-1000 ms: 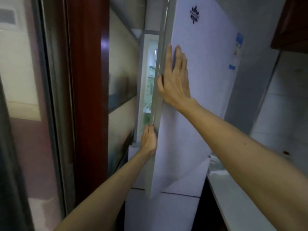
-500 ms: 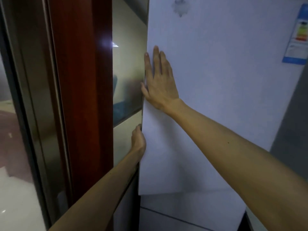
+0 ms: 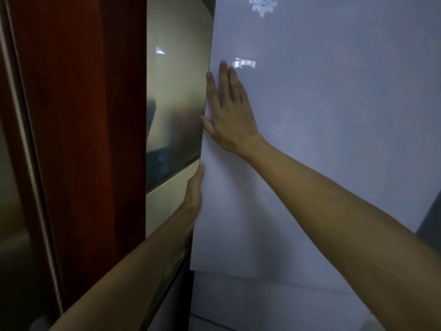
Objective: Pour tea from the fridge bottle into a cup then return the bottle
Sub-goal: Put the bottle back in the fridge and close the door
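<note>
The white upper fridge door (image 3: 322, 139) fills the right of the head view and looks closed, with no gap showing into the fridge. My right hand (image 3: 229, 115) lies flat against its front near the left edge, fingers spread upward. My left hand (image 3: 194, 189) rests lower down along the door's left edge, fingers extended against it; it holds nothing. No bottle or cup is in view.
A dark red wooden frame (image 3: 90, 139) with glass panels (image 3: 174, 96) stands close on the left of the fridge. The lower fridge door (image 3: 274, 302) starts below the upper door's bottom edge. A logo (image 3: 262, 3) sits at the door's top.
The fridge door has swung shut: the lit gap into the fridge seen a second ago is gone. Both hands stayed on the door, following it leftward.
</note>
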